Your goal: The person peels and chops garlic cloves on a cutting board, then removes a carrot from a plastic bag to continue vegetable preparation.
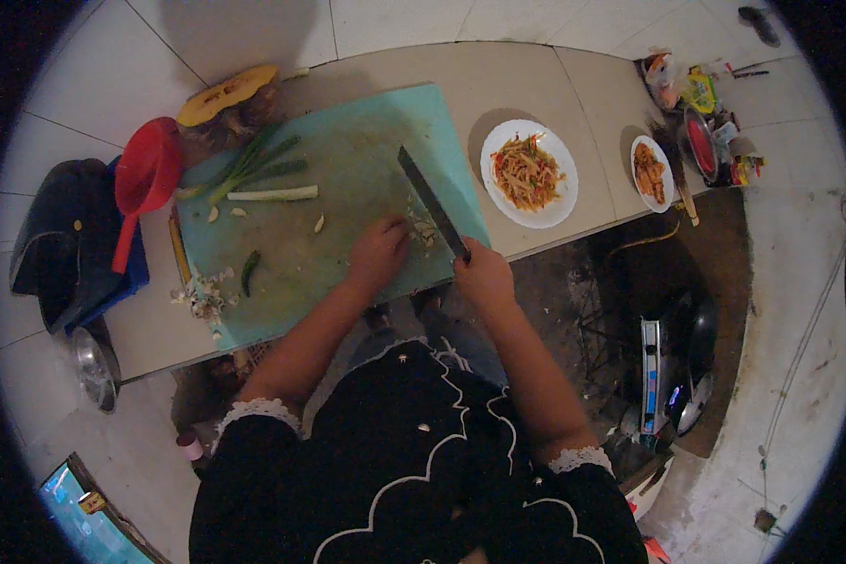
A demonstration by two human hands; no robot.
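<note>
My right hand [486,275] grips the handle of a kitchen knife [430,201], its dark blade pointing up and left across the right side of a green cutting board [366,120]. Beside the blade lies a small heap of chopped garlic [423,227]. Just left of that heap, my left hand [381,255] rests on the board with curled fingers; whether something is in them is hidden. Whole garlic cloves [319,223], a green chili pepper [250,273] and a scallion [273,193] with green leaves lie on the board's left part.
Garlic skins [206,296] sit at the board's left edge. Behind it are a red plastic ladle [151,166] and a cut pumpkin [229,102]. Rightward stand a plate of shredded food [529,173], a smaller plate [652,174] and a metal bowl [698,144]. A gas stove [650,374] is lower right.
</note>
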